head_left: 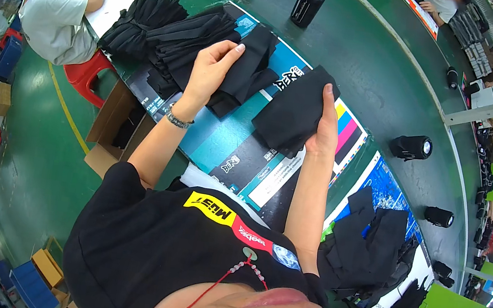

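My right hand grips a thick black stack of fabric pieces, with the thumb along its right edge and the fingers hidden beneath. To the left, my left hand is closed in a pinch at a black fabric piece; how much cloth lies between the fingertips is hard to see. Just beyond that hand, a fanned pile of black fabric pieces spreads over the table. Farther left is a gathered black bundle.
Printed sheets cover the table beneath my hands. More black cloth lies heaped on the right. Black cylindrical speakers stand on the grey surface beyond. An open cardboard box and a red stool are at left, near a seated person.
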A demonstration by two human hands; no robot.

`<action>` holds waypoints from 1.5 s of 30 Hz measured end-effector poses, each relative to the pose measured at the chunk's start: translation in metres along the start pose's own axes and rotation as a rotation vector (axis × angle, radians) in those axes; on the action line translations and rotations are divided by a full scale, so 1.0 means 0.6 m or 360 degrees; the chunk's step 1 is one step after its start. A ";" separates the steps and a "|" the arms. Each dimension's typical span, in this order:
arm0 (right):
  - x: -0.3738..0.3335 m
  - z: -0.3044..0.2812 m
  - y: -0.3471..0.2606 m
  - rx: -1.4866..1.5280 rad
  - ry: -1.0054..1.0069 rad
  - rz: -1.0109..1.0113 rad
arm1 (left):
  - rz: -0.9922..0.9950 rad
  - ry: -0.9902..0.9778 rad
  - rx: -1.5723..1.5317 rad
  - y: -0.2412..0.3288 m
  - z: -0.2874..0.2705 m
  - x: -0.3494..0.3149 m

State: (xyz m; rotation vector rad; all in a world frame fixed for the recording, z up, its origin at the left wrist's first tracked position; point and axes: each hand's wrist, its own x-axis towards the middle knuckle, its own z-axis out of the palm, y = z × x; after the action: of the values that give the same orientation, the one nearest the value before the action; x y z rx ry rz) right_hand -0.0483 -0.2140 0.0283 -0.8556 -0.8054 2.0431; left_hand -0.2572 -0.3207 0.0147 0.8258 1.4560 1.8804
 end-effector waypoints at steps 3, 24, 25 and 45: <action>-0.003 0.008 -0.001 0.0030 0.0047 0.0023 | 0.0754 0.0191 0.1350 -0.003 -0.015 0.006; -0.025 0.007 -0.012 0.0033 -0.0321 -0.0269 | 0.0164 -0.0096 -0.0428 0.041 0.057 -0.036; -0.028 0.023 -0.013 -0.0099 -0.0410 -0.0252 | 0.0180 -0.0158 -0.0336 0.038 0.057 -0.041; -0.026 0.090 -0.034 -0.1002 -0.0317 -0.0954 | -0.0028 -0.0924 -0.0281 0.085 0.058 0.033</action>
State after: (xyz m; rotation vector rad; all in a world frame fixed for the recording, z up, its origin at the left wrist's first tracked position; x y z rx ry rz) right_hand -0.0746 -0.2301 0.0797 -0.6206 -1.6431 1.3583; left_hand -0.2468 -0.2953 0.0733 1.1442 0.9218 1.5448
